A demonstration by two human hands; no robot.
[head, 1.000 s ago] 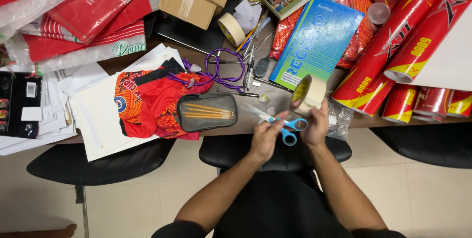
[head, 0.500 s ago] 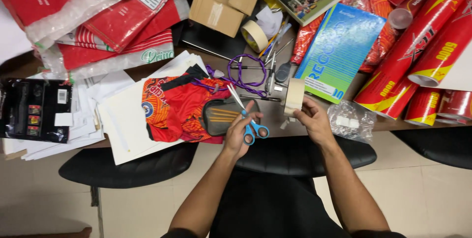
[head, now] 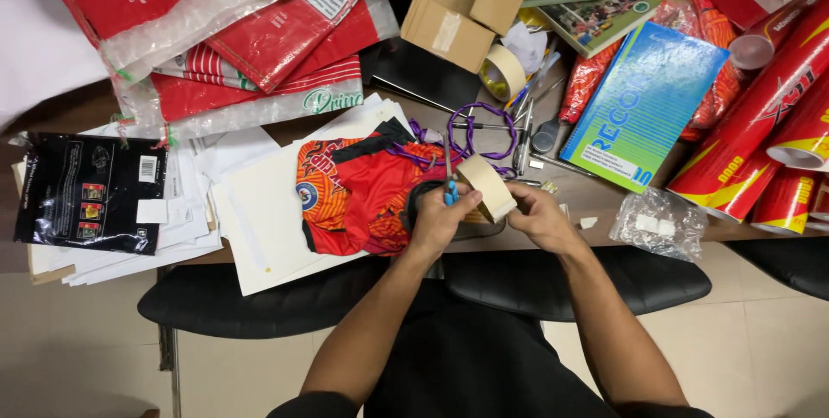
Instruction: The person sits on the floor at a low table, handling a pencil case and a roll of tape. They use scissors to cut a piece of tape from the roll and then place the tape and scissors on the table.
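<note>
- i see my left hand [head: 439, 221] closed around blue-handled scissors [head: 450, 192]; only the blue grip shows above the fingers, and i can't tell how the blades are set.
- my right hand [head: 540, 218] has its fingers wrapped on a beige roll of masking tape [head: 486, 186], held tilted between the two hands at the bench [head: 596, 198] edge, touching the left hand.
- landmark: the orange-and-red printed jersey [head: 358, 198] lying on white paper sheets [head: 259, 228]. the tape roll sits just right of the jersey, over a dark pouch [head: 419, 198] that is mostly hidden.
- beyond the jersey, a purple cord [head: 479, 129] loops on the bench; farther beyond it stands a second tape roll [head: 503, 72] by the cardboard boxes [head: 449, 3].
- well right of the jersey: a blue-green record book [head: 643, 107], red tubes [head: 760, 124], and a small clear plastic bag [head: 661, 221].
- well left of the jersey: a black packet [head: 82, 193]; up-left, red plastic-wrapped bundles [head: 216, 29].
- handling, as i judge it: the roll is light and stiff, a cardboard core that won't crush easily; the loose tape end is thin, sticky and will curl or fold on itself. best held by the rim and core, fingers off the adhesive side. the scissors are rigid, taken by the handle loops.
</note>
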